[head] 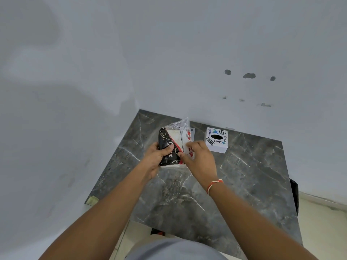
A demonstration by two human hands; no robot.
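A black, red and white tissue pack (170, 145) in clear plastic wrap lies on the dark marble table (244, 184) near the far wall. My left hand (156, 160) grips its near left end, thumb across the top. My right hand (200, 159) sits at the pack's right side, fingertips pinching the wrap and a white printed card (185, 136) that sticks up along that side. The torn clear wrap rises at the pack's far end.
A small white box (216, 140) with stickers and a dark oval opening stands on the table just right of my right hand. White walls close in behind and to the left. A pale floor shows beyond the table's right and near edges.
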